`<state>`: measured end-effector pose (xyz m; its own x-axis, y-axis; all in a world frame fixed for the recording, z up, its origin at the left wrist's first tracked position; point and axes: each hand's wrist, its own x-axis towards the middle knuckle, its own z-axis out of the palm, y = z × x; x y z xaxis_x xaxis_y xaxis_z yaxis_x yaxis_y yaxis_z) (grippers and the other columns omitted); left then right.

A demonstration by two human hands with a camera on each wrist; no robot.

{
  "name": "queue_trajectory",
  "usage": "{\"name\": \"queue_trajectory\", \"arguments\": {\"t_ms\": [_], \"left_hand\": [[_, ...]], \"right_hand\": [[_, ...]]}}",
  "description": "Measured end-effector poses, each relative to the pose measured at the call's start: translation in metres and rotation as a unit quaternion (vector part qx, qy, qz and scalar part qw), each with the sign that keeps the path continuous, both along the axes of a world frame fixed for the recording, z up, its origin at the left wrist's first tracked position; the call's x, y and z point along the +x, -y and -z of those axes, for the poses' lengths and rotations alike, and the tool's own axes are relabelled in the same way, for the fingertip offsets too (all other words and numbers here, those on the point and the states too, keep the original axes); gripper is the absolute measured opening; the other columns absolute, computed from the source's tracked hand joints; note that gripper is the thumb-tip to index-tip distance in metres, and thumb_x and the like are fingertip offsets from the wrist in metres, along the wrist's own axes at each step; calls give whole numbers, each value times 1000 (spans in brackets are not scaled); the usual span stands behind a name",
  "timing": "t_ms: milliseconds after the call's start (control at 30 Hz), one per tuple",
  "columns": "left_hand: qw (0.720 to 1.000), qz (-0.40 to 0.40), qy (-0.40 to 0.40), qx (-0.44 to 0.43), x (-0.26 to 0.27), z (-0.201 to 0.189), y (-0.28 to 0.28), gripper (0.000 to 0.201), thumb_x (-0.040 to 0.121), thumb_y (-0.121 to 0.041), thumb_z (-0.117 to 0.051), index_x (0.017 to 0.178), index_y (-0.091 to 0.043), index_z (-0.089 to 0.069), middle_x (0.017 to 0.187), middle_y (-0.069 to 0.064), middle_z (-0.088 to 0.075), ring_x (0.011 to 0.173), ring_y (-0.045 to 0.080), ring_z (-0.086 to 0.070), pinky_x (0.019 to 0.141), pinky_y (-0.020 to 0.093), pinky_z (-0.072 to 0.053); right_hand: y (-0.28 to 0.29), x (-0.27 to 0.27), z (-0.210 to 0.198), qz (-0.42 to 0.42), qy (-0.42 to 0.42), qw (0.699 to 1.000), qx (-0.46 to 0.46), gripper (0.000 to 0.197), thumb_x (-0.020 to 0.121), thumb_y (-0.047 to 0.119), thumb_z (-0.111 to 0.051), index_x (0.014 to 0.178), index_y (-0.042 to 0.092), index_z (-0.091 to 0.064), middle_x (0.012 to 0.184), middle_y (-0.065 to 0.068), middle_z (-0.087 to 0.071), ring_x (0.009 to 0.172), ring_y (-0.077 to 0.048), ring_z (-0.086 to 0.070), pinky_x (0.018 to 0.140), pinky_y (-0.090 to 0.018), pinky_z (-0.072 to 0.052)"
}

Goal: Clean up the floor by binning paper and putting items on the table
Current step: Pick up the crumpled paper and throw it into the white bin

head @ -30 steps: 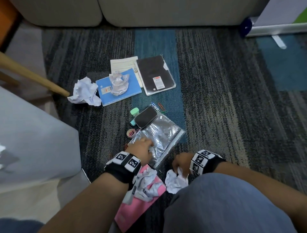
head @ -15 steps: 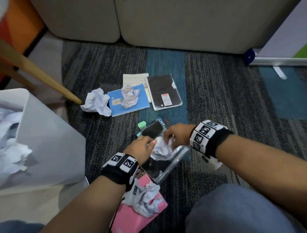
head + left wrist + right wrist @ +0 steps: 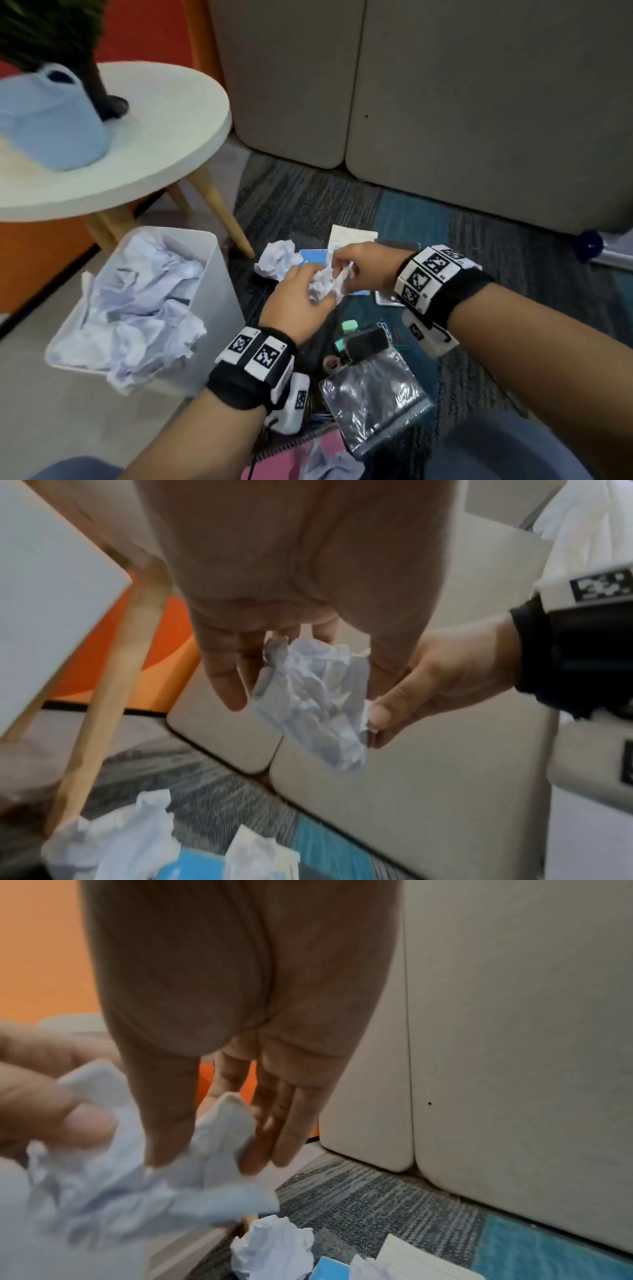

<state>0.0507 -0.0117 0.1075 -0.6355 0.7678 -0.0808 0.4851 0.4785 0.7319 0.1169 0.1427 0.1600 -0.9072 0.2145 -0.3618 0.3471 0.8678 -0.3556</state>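
Observation:
A crumpled white paper ball point(image 3: 325, 282) hangs in the air between both hands, over the blue notebook point(image 3: 315, 256) and just right of the white bin point(image 3: 219, 308). My left hand point(image 3: 308, 291) grips it from below and my right hand point(image 3: 342, 270) pinches it from above. In the left wrist view the paper ball point(image 3: 318, 696) sits between my left fingers point(image 3: 226, 674) and my right thumb. In the right wrist view my right hand point(image 3: 219, 1150) pinches the paper ball point(image 3: 143, 1183). The bin is heaped with crumpled paper. The round white table point(image 3: 164, 137) stands behind it.
On the carpet lie another paper ball point(image 3: 277, 260), a silver pouch point(image 3: 373, 394), a black phone-like thing point(image 3: 368, 344), a green eraser point(image 3: 349, 325), a tape roll point(image 3: 332, 363) and a pink notebook point(image 3: 270, 471) with paper on it. A blue watering can point(image 3: 51, 120) is on the table.
Both hands came together on the paper ball and lifted it from above the silver pouch, up and left toward the bin. The head view tilted up, so the table now shows.

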Motion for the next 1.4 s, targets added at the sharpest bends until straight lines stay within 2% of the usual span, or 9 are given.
{"name": "queue_trajectory", "arguments": {"t_ms": [233,467,633,767,900,967,1100,1200,1400], "left_hand": [[977,-127,-171,23,-34,-48,48,37,83,-36,-58,119,-27,-52,117,0,-51,107,26,-52,85,39,-46],[926,-252,-280,10,-64,-74,103,31,76,-21,-66,107,-21,-64,112,8,-54,97,32,-56,84,43,-46],[940,-257,-200,-105,-82,-56,137,32,74,-13,-67,104,-24,-69,124,5,-50,106,29,-54,89,42,-46],[939,-230,-144,-209,-89,-45,141,20,81,-36,-61,97,-32,-71,117,-3,-60,104,24,-59,91,38,-45],[918,-210,-163,-295,-99,-44,136,49,86,-63,-41,93,-27,-73,104,1,-67,106,25,-57,100,43,-37],[916,-207,-187,-290,-102,-44,135,54,89,-64,-34,97,-26,-72,112,3,-64,113,27,-51,105,46,-32],[924,-252,-230,-171,-93,-61,139,46,93,-57,-36,109,-27,-66,124,2,-58,120,27,-46,110,51,-19],[929,-240,-243,-143,-79,-84,150,41,91,-54,-41,111,-26,-63,122,3,-58,115,28,-49,102,44,-30],[942,-143,-156,-260,-58,-91,170,52,80,-61,-54,124,-34,-51,130,-5,-48,123,19,-41,92,39,-43]], "right_hand": [[20,-32,-29,-56,-25,998,-8,51,87,26,-65,133,23,-43,123,-1,-49,90,-7,-44,76,-16,-31],[50,-69,-53,-126,-24,991,37,45,88,31,-61,130,24,-47,125,-4,-49,88,-10,-46,83,-26,-40],[74,-85,-57,-134,-31,990,39,39,86,32,-62,123,26,-51,117,-1,-50,86,-15,-51,86,-33,-46],[87,-92,-59,-147,-19,988,42,39,88,31,-61,125,28,-51,110,3,-46,85,-12,-48,79,-26,-38],[96,-94,-60,-150,-16,987,45,36,89,30,-61,123,25,-54,115,-1,-51,87,-10,-45,77,-22,-33],[99,-94,-60,-145,-20,988,41,34,89,29,-61,122,23,-56,115,-2,-52,86,-10,-46,76,-21,-32],[103,-94,-58,-129,-25,991,27,31,88,29,-62,119,23,-58,115,0,-53,86,-11,-48,77,-24,-36],[102,-89,-54,-125,-27,991,31,30,88,30,-62,117,24,-58,114,2,-53,85,-10,-46,77,-23,-35],[104,-77,-49,-131,-20,991,25,31,89,29,-62,119,22,-58,100,10,-42,87,-5,-41,78,-18,-29]]}}
